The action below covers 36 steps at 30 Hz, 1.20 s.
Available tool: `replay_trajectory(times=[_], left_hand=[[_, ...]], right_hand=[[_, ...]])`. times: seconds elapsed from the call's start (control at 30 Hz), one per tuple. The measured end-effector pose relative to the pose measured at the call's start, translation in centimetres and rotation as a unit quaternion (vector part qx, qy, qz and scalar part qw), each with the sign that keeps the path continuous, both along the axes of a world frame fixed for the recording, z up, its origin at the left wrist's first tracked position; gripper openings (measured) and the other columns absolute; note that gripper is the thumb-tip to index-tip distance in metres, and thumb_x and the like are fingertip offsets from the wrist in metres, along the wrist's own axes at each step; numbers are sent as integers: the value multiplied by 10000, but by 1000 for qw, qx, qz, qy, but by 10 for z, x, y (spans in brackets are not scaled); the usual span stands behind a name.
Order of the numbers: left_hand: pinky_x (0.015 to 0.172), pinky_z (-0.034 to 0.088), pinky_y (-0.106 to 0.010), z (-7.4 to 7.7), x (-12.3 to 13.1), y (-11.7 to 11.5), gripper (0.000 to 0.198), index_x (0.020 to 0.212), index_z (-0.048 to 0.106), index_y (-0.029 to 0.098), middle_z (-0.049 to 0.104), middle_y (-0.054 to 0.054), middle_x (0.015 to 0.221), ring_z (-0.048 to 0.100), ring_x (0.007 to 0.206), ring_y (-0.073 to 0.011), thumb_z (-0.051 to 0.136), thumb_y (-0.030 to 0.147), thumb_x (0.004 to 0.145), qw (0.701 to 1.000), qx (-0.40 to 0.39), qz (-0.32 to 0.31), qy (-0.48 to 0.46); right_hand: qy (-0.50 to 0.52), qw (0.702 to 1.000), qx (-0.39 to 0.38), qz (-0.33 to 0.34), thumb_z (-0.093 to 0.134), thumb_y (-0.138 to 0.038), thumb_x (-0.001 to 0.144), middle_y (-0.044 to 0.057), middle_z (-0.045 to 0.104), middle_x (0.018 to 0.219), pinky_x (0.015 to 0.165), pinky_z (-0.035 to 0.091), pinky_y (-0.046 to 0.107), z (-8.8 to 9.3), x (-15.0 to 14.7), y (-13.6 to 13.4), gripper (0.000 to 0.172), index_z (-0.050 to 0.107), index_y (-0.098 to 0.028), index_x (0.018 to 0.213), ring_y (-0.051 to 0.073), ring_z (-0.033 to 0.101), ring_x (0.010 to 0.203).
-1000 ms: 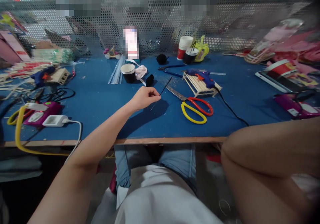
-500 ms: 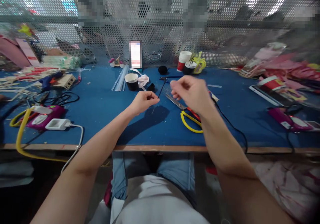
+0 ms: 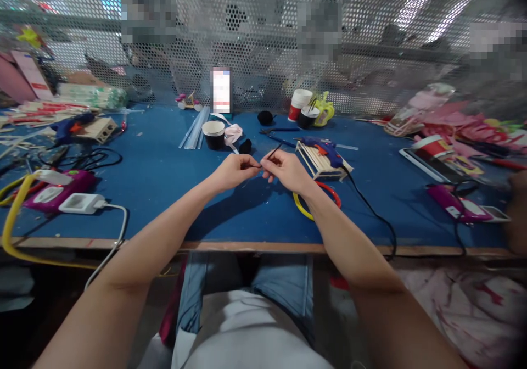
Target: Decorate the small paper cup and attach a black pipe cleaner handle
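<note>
Over the middle of the blue table (image 3: 164,204) my left hand (image 3: 234,171) pinches a thin black stick (image 3: 273,152) that slants up to the right. My right hand (image 3: 287,171) meets it fingertip to fingertip, also pinched on the stick. Just right of my right hand lie scissors with yellow and red handles (image 3: 319,201), partly hidden by my wrist. Behind them a blue glue gun (image 3: 325,148) rests on a small rack of wooden sticks (image 3: 319,160).
A dark paper cup (image 3: 213,134), black pompoms and clear glue sticks lie behind my hands. Purple devices, a white charger (image 3: 80,203) and cables sit at the left; a tablet (image 3: 428,157) and pink materials at the right. A metal mesh wall backs the table.
My right arm came in from the lower right, swung over the scissors, and its fingers closed on the black stick beside my left hand. The left hand stayed nearly still.
</note>
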<state>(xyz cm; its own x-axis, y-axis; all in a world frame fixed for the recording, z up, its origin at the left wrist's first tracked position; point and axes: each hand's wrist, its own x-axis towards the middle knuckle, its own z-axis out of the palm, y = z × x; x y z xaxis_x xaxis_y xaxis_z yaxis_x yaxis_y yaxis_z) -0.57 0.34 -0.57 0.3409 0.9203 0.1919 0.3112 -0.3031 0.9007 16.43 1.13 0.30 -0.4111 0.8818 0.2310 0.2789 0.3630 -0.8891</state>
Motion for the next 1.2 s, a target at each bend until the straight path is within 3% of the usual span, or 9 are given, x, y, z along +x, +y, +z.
replay_trajectory(times=[0.33,0.5,0.7,1.07,1.2], left_hand=[[492,290,-202,2,5,-8,148,687,593,122,530,-7,582,413,526,-81,511,241,720,976,145,79,141],[483,276,-203,0,7,-8,141,655,568,128,499,4,557,383,510,-75,507,236,721,981,138,67,118],[470,277,-198,-4,3,-1,170,664,562,119,493,13,558,372,491,-63,537,284,698,999,29,7,39],[494,286,-210,-10,5,-2,162,660,576,130,514,9,567,399,513,-77,538,284,696,981,127,69,129],[490,283,-210,-11,6,-1,163,642,567,127,499,16,550,391,508,-75,546,283,685,990,95,52,91]], right_hand=[[-60,992,80,-79,526,-378,785,-2,549,569,477,412,222,-8,-6,-1,227,522,-157,731,100,524,492],[-59,988,98,-100,540,-401,771,-18,503,531,475,387,224,-8,-7,-1,271,492,-165,649,93,488,483],[-1,999,34,-1,508,-444,792,-18,524,588,451,418,212,-5,-4,0,274,488,-171,781,84,498,477],[-75,988,92,-102,509,-462,781,-19,488,518,462,352,217,-12,-8,3,312,485,-169,676,94,459,480],[-64,989,85,-105,526,-470,764,-22,476,513,454,352,219,-16,-10,4,323,466,-177,645,97,448,485]])
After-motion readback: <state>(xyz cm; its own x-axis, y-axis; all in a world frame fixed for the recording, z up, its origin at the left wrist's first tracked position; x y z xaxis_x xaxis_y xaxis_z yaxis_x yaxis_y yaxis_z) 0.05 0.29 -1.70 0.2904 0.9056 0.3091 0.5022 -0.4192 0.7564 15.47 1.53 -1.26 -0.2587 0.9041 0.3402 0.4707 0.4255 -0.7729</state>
